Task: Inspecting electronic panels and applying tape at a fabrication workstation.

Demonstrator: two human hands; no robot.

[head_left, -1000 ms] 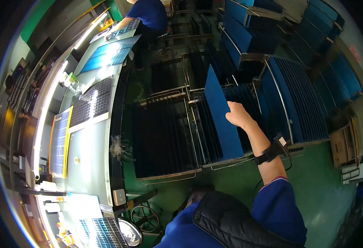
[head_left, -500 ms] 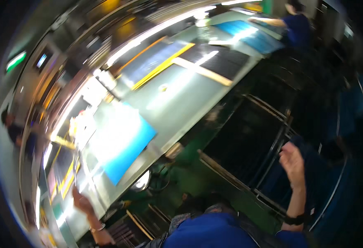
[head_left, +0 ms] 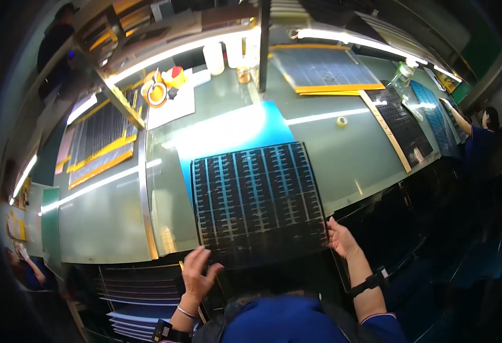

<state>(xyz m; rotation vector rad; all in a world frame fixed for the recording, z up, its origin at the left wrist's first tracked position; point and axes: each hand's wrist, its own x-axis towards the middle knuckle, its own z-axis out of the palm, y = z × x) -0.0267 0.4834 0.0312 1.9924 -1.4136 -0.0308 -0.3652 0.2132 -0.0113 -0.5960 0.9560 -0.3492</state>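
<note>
Over the near edge of the surface [head_left: 314,157], a dark gridded sheet [head_left: 256,200] now partly hides a blue sheet [head_left: 271,126]; right hand [head_left: 343,240], earlier empty, pinches the former's side, left hand [head_left: 197,273] at its corner, grip unclear.

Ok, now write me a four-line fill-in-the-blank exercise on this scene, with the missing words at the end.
1. In this view, the dark gridded panel partly hides a sheet coloured bright ____.
2. The right hand grips the panel at its ____ edge.
3. The person's ____ hand has a silver bracelet at its wrist.
4. On the table, to the right of the sheet, lies a small roll of ____.

Missing words: blue; right; left; tape.
</note>
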